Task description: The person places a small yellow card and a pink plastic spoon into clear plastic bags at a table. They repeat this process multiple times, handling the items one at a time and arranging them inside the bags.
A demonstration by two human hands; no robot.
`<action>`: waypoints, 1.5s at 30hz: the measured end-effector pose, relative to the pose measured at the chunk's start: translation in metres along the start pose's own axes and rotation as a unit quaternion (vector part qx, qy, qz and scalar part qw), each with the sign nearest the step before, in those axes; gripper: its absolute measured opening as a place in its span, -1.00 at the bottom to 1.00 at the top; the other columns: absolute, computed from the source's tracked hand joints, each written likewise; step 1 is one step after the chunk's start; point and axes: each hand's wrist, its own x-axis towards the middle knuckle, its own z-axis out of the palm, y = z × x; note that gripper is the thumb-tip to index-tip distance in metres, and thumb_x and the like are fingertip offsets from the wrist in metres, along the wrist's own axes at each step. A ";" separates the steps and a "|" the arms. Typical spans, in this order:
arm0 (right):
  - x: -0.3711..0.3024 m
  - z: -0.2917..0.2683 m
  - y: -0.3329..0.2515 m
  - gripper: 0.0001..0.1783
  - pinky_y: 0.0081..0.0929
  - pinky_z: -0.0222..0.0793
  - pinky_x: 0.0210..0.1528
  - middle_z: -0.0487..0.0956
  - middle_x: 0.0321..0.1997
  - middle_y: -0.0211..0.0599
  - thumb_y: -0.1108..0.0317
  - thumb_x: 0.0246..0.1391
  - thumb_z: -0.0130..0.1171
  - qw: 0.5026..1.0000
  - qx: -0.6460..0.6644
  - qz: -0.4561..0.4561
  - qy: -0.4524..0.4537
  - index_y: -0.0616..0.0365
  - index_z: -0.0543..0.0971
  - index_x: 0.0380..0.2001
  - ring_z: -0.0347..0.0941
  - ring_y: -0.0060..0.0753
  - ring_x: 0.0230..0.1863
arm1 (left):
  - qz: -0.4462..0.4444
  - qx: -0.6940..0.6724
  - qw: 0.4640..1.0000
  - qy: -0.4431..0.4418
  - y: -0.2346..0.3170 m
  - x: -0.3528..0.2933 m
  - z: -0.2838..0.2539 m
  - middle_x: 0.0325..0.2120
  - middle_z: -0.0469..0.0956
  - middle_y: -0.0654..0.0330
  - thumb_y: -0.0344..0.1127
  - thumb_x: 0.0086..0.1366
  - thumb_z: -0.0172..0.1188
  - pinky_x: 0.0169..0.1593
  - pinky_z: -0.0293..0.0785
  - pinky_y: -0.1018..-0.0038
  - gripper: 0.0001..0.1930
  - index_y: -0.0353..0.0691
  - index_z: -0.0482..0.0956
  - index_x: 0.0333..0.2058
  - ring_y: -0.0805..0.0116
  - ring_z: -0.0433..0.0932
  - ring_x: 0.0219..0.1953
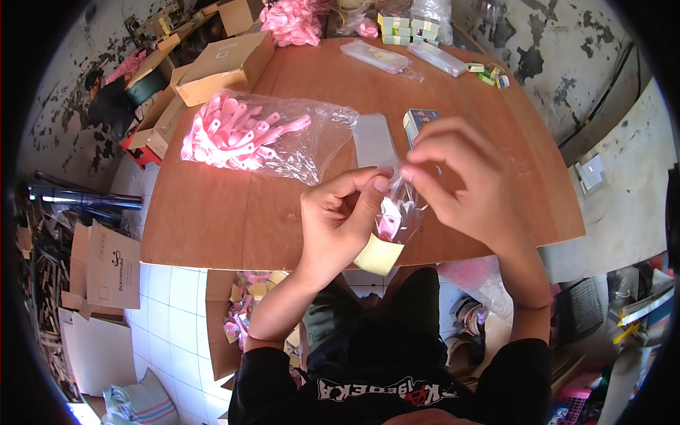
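Observation:
Just over the table's near edge, my left hand [338, 216] pinches the top of a small clear plastic bag [409, 205] between thumb and forefinger. Inside the bag show a pink and white piece [389, 218] and a pale yellow card [379, 255] at the lower end. Beside the bag's top is my right hand [464, 173], slightly blurred, its thumb and forefinger drawn close together. Whatever sits between those fingertips is too small to make out. Beyond my hands lie a stack of clear flat bags [375, 142] and a small blue-and-white box [421, 124].
A large clear bag [301, 145] spills pink plastic handles [230, 134] on the brown table [283, 219]. Cardboard boxes [225, 67], packaged bags [379, 57] and small cartons [407, 28] stand farther back. Below the near edge, an open carton [221, 319] holds several bagged pieces.

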 end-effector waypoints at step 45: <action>-0.068 -0.077 0.112 -0.48 -0.38 0.47 -0.01 0.63 -0.03 -0.12 0.15 0.04 0.35 0.931 0.005 0.349 -0.108 0.13 0.58 0.05 0.57 -0.36 -0.01 | 0.003 -0.065 0.997 0.036 0.012 -0.019 0.008 -0.36 0.63 0.11 -0.50 0.36 0.14 -0.31 0.48 0.62 -0.85 -0.44 0.58 -0.16 0.52 0.57 -0.40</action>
